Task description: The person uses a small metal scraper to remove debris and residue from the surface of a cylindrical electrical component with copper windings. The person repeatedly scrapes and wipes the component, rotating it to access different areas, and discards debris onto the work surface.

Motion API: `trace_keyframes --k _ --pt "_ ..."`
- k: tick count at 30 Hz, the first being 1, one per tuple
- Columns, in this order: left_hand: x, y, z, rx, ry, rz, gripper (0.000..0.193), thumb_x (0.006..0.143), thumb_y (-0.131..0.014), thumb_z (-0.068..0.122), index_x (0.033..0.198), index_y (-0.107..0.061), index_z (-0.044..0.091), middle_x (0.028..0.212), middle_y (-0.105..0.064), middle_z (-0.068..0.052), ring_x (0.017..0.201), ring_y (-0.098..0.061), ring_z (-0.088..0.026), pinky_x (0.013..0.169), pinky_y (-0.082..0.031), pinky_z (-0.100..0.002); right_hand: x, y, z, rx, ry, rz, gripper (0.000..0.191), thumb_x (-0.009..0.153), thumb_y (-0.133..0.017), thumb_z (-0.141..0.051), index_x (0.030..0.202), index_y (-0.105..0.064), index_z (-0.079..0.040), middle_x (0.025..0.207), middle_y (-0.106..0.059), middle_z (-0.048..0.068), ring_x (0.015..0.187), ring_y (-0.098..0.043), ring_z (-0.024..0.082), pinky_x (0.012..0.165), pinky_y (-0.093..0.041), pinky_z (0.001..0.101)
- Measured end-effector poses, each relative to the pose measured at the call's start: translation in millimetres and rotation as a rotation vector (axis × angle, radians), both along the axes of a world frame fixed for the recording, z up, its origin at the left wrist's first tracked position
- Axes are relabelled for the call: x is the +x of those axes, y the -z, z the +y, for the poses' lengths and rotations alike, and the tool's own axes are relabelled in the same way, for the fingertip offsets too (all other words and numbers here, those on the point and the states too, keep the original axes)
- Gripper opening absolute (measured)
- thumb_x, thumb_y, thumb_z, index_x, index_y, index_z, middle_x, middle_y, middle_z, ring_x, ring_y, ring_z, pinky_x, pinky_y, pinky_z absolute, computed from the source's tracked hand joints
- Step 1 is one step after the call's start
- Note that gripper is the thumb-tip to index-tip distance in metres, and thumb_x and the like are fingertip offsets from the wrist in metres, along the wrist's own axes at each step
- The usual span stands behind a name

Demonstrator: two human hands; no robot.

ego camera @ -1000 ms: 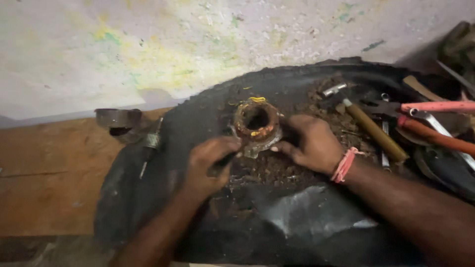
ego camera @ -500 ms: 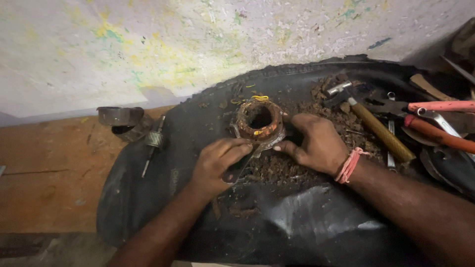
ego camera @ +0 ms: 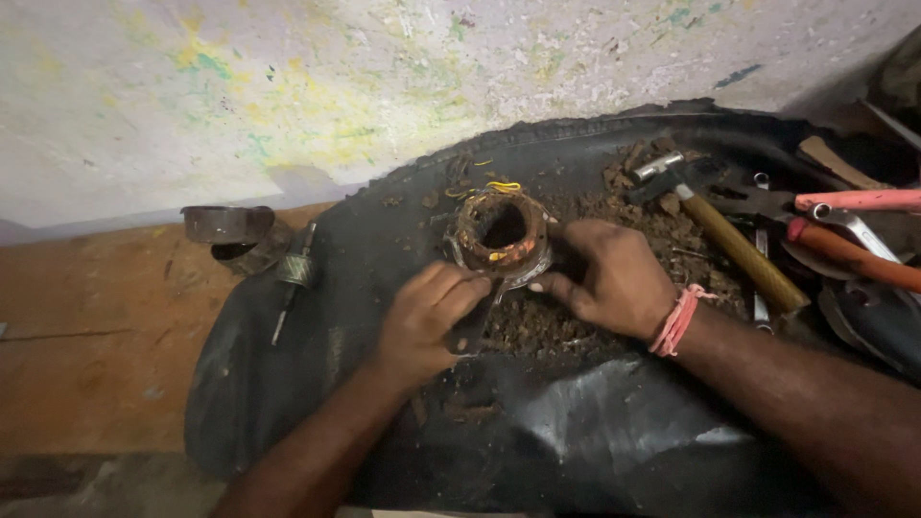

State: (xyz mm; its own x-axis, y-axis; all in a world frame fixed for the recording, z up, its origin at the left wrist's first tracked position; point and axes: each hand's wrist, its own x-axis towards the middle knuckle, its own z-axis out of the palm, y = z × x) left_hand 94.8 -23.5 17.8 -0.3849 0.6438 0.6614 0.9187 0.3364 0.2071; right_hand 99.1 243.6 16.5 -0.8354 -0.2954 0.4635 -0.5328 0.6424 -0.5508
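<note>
Head-camera view: a person's two bare hands work at a rusty, copper-wound ring (ego camera: 501, 233) that sits upright on a black rubber sheet (ego camera: 614, 432), near the sheet's upper middle. Left hand (ego camera: 427, 317), fingers curled together, pinches a thin dark tool (ego camera: 477, 321) whose tip runs up to the ring's lower edge. Right hand (ego camera: 606, 278), a pink thread band (ego camera: 676, 321) at its wrist, lies with fingers bent and close together against the ring's right side, the fingertips touching its metal base. Brown crumbs and dirt (ego camera: 537, 326) litter the sheet just below and to the right of the ring. A wooden-handled hammer (ego camera: 729, 240) lies well to the right, beside pliers with pink and orange grips (ego camera: 854, 225). Off the sheet to the left, a short metal cylinder (ego camera: 227, 223) and a small spindle (ego camera: 293, 278) rest on a worn wooden surface (ego camera: 86, 355). Behind rises a pale wall (ego camera: 317, 86) flecked with yellow and green paint.
</note>
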Motion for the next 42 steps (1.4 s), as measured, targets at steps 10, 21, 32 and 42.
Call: trace_keyframes --k 10,21,32,42 --pt "1.6 -7.0 -9.7 0.020 0.052 0.068 0.035 0.084 -0.068 0.006 0.118 -0.062 -0.001 0.113 -0.069 -0.014 0.100 -0.070 -0.029 0.086 -0.058 -0.038 -0.2 0.0 -0.3 0.009 -0.002 0.038 0.052 0.074 -0.086 -0.029 0.109 -0.068 0.004 0.091 -0.071 0.021 0.085 -0.070 0.039 0.077 -0.055 0.0466" --pt "3.4 16.4 -2.5 0.736 -0.404 -0.971 0.017 0.097 -0.066 0.012 0.098 -0.064 -0.005 0.082 -0.076 -0.015 0.068 -0.076 -0.020 0.059 -0.064 -0.033 0.1 -0.9 -3.0 0.009 0.022 0.024 0.048 0.075 -0.084 -0.027 0.108 -0.068 0.004 0.094 -0.072 0.020 0.087 -0.072 0.036 0.078 -0.057 0.0440" --pt "-2.5 34.1 1.2 0.793 -0.388 -0.928 0.015 0.098 -0.065 0.009 0.094 -0.068 -0.006 0.083 -0.076 -0.014 0.069 -0.077 -0.020 0.063 -0.065 -0.032 1.0 -2.6 -5.6 0.000 0.023 0.054 0.052 0.073 -0.085 -0.027 0.111 -0.068 0.004 0.097 -0.071 0.022 0.089 -0.070 0.038 0.079 -0.056 0.0445" --pt "4.5 25.8 9.0 0.744 -0.417 -0.948 0.006 0.095 -0.067 0.008 0.096 -0.064 0.003 0.082 -0.073 -0.009 0.068 -0.074 -0.016 0.062 -0.063 -0.030 0.8 1.3 -9.5 0.064 0.075 0.017 0.045 0.073 -0.086 -0.026 0.103 -0.069 0.003 0.092 -0.070 0.022 0.089 -0.069 0.039 0.080 -0.056 0.0459"
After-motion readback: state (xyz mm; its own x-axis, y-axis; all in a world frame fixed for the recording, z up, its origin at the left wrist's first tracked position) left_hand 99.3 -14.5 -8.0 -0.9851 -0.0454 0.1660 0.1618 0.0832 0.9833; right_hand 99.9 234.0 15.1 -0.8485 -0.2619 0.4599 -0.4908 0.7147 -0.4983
